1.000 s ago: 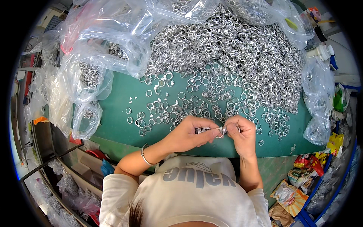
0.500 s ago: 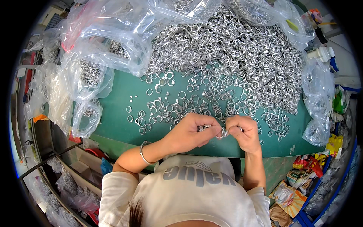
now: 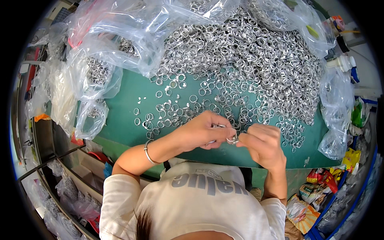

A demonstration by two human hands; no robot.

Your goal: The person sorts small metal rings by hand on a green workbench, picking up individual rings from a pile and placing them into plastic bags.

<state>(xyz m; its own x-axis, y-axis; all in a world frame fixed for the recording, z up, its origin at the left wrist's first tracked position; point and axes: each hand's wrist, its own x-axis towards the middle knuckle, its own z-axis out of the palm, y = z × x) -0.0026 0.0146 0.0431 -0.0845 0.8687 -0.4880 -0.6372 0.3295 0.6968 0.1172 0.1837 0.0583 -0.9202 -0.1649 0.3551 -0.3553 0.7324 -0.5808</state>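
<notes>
Over the near edge of the green table, my left hand [image 3: 205, 130] is closed around several silver metal rings, some showing between its fingers. One silver ring [image 3: 232, 140] sticks out at the thumb and fingertips. My right hand [image 3: 263, 145] is closed beside it, thumb and forefinger pinched at that ring's right side; whether something small is between those fingertips I cannot make out. Just beyond both hands lie loose silver rings [image 3: 176, 112], with small silver scraps among them. A big heap of the same rings [image 3: 240, 48] covers the far and right part of the table.
Clear plastic bags with rings [image 3: 98, 74] stand along the left of the green table [image 3: 132, 86]. More plastic bags [image 3: 336, 112] hang at the right edge, near a white bottle [image 3: 343, 63]. Compartments [image 3: 82, 166] sit low on the left, colourful packets [image 3: 320, 180] low on the right.
My right hand has turned, its back now more upward, and shifted slightly right and down. My left hand has moved a little left and up, still holding the rings.
</notes>
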